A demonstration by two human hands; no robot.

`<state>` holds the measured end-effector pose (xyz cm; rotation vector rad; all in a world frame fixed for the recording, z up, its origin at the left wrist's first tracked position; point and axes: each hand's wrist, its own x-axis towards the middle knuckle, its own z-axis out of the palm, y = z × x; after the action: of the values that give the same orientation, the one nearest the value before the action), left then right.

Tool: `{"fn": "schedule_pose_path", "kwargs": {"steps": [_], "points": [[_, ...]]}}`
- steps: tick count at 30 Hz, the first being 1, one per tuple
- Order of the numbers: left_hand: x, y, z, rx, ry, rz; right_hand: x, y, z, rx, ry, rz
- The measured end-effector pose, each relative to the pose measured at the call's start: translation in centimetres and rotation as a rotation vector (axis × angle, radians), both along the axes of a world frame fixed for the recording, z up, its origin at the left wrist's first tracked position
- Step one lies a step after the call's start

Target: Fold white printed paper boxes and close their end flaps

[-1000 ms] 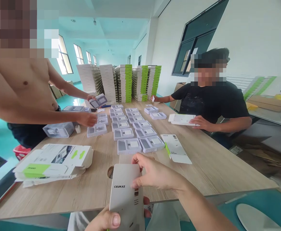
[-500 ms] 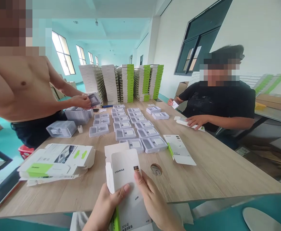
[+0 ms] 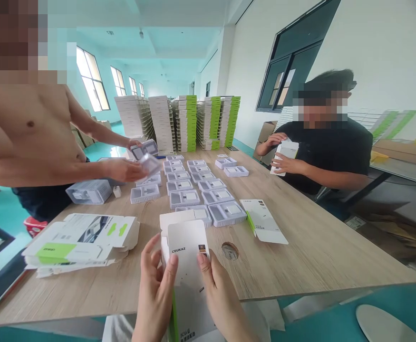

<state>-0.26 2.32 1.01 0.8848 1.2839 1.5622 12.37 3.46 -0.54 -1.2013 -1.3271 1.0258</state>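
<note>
Close in front of me, a white flat-topped carton [image 3: 189, 285] marked CEUKAZ, with a green side, stands with its end flaps raised. My right hand [image 3: 224, 299] grips its right edge, thumb on the printed front. At the left edge, my left hand [image 3: 156, 285] has its thumb against the carton and its fingers raised and curved beside the side flap. Beyond the carton, white plastic trays [image 3: 227, 213] with small white pieces in them lie in rows. Another carton [image 3: 263, 221] rests on the table to the right.
Flattened cartons [image 3: 82, 242] are stacked at the left of the table [image 3: 300, 266], which has a round hole [image 3: 230, 251]. Tall stacks of boxes [image 3: 186, 123] stand at the back. A co-worker at left handles trays; another co-worker at right holds a carton [image 3: 285, 154].
My left hand's fingers have lifted and spread beside the flap; its thumb moved up and left. The left co-worker reached over the trays. The right co-worker raised a carton off the table.
</note>
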Motion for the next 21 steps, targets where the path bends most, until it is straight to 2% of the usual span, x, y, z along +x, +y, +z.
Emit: {"fn": "schedule_pose_path", "kwargs": {"steps": [2,6,10,14,21], "points": [[0.2,0.1,-0.1,0.049,0.056,0.033,-0.4,-0.1,-0.3,-0.004,-0.014,-0.007],[0.3,0.0,-0.7,0.027,0.088,0.053,-1.0,-0.9,-0.7,0.003,0.025,-0.064],[0.2,-0.5,-1.0,0.02,0.017,-0.024,-1.0,-1.4,-0.1,0.025,0.112,-0.073],[0.3,-0.8,-0.9,0.0,0.054,-0.056,-0.1,-1.1,1.2,0.032,0.096,-0.024],[0.6,-1.4,-1.7,0.053,0.138,0.016,1.7,-1.7,2.5,0.016,0.018,0.151]]}}
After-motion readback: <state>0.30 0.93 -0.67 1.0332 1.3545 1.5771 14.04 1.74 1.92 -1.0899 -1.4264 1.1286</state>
